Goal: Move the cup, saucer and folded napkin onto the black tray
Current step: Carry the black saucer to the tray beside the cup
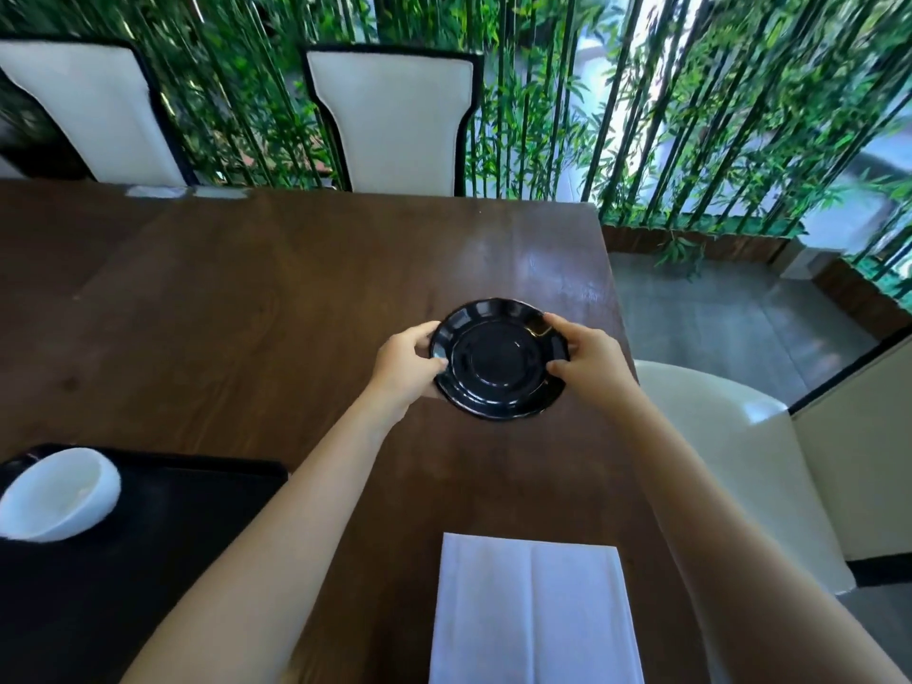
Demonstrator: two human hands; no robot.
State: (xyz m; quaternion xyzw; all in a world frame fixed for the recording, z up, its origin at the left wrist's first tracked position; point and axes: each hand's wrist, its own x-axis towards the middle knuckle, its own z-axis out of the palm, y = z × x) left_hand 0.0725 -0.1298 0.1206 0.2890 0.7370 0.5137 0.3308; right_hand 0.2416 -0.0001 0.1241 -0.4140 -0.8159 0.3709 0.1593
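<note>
A glossy black saucer (498, 360) with a scalloped rim sits near the right side of the brown table. My left hand (407, 362) grips its left rim and my right hand (585, 357) grips its right rim. A white cup (59, 493) stands on the black tray (163, 545) at the lower left. A white folded napkin (535, 612) lies flat on the table close to me, between my forearms, apart from the tray.
The dark wooden table (276, 288) ends at its right edge just past the saucer. Two white chairs (395, 120) stand at the far side, another white chair (730, 446) at the right. Bamboo stalks (617, 91) fill the background.
</note>
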